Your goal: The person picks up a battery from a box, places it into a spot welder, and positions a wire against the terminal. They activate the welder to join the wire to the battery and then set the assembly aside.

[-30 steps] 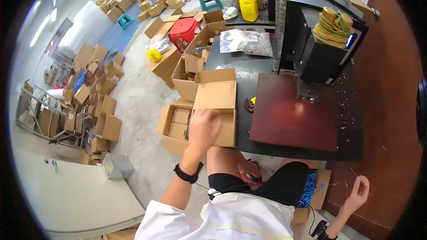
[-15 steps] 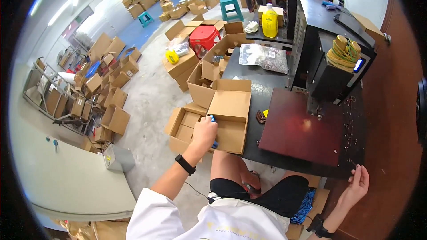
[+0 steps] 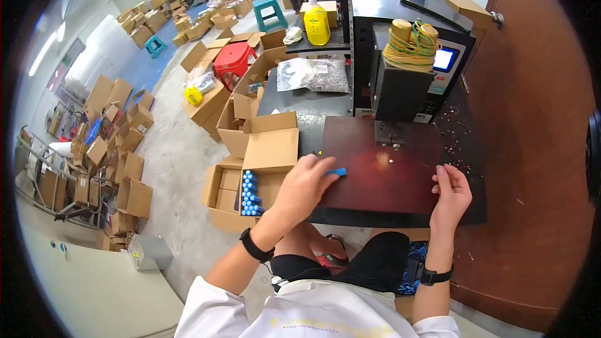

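Note:
My left hand is closed around a blue battery cell, whose end sticks out past my fingers over the dark red board. Just left of that hand, an open cardboard box holds several upright rows of similar blue cells. My right hand is above the board's right edge, thumb and fingers pinched on a thin wire-like piece. Ahead of both hands stands a black machine with two small metal tips over the board.
Small wired parts lie scattered along the right of the black table. A clear bag and a yellow bottle are farther back. Cardboard boxes and a red stool stand on the left; a brown surface is at right.
My left hand has moved from the cardboard box to the board, bringing a blue cell. My right hand has come inward from the table's right corner. The view has shifted right.

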Motion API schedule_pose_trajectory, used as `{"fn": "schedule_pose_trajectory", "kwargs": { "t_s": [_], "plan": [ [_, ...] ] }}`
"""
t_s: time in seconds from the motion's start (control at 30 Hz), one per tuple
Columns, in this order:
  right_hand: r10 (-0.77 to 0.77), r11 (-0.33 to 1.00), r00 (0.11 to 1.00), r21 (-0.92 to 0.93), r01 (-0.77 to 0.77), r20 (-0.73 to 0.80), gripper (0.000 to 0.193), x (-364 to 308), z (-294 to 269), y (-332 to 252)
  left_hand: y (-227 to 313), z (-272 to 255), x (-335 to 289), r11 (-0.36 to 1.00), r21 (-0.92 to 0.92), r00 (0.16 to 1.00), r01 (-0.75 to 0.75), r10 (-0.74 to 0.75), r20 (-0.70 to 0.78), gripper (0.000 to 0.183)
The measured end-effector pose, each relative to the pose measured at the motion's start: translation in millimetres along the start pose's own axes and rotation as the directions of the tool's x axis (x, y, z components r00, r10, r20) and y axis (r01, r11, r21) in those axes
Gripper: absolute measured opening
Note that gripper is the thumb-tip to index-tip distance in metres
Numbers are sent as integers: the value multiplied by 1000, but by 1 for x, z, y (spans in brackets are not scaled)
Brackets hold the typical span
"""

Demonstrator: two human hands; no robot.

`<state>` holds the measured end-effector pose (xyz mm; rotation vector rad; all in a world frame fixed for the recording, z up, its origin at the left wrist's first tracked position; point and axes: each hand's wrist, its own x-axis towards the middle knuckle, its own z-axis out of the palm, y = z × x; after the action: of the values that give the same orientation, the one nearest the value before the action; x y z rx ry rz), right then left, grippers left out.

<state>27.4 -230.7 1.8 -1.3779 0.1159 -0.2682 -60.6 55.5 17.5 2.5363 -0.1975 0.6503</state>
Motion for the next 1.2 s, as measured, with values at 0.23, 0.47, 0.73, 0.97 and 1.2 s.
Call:
{"fn": "schedule_pose_trajectory", "kwargs": {
  "t_s": [0.23, 0.47, 0.73, 0.97, 1.2],
  "plan": [
    [74, 996, 997, 46, -73, -20, 19, 6, 5, -1, 11, 23, 28, 944, 271, 969, -187, 132, 209, 27],
    [68, 995, 997, 71, -66, -26, 20, 12, 12, 0, 23, 75, 66, 967, -253, 1000, 17, -13, 16, 22],
    [82, 997, 996, 9, -82, -20, 19, 12, 17, 1, 19, 87, 70, 964, -254, 997, 78, -80, 2, 21],
    [65, 995, 998, 77, -63, -27, 19, 12, 12, 4, 19, 89, 68, 966, -251, 997, 62, -70, -21, 21],
    [60, 998, 998, 9, -60, -23, 18, 11, 18, 3, 19, 88, 69, 972, -233, 998, 43, -54, -42, 23]
  ]
}}
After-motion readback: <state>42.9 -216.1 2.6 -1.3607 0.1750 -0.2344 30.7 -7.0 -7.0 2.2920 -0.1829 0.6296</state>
